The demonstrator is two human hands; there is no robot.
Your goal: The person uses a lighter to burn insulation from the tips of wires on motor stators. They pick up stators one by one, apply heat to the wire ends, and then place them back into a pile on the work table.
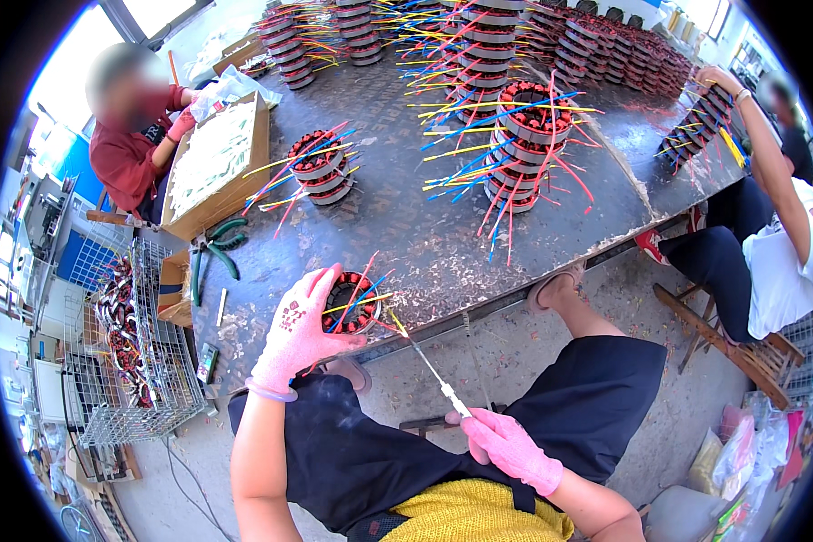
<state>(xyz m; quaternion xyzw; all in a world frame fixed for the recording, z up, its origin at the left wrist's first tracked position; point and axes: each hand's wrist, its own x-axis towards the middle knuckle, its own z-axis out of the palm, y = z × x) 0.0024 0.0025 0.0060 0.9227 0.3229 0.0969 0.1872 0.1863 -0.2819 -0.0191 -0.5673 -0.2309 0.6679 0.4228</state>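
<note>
My left hand (300, 323), in a pink glove, curls round a motor stator (357, 294) near the table's front edge. The stator has a grey ring and dark red windings, with red, blue and yellow wires (363, 303) sticking out across its opening. In my right hand (508, 444), also pink-gloved, is a thin pale rod-like tool (432, 369) with a white grip. Its far end points up and left, close to the stator's loose wire ends; whether it touches them I cannot tell. Green-handled pliers (217, 246) lie on the table beyond my left hand.
Stacked stators (528, 135) with splayed wires stand farther back, beside a shorter stack (321, 170). A cardboard box (215, 163) of white pieces sits at the left, near a co-worker (135, 135). Below is a wire basket (135, 361). Another person (777, 244) sits at the right, handling stators.
</note>
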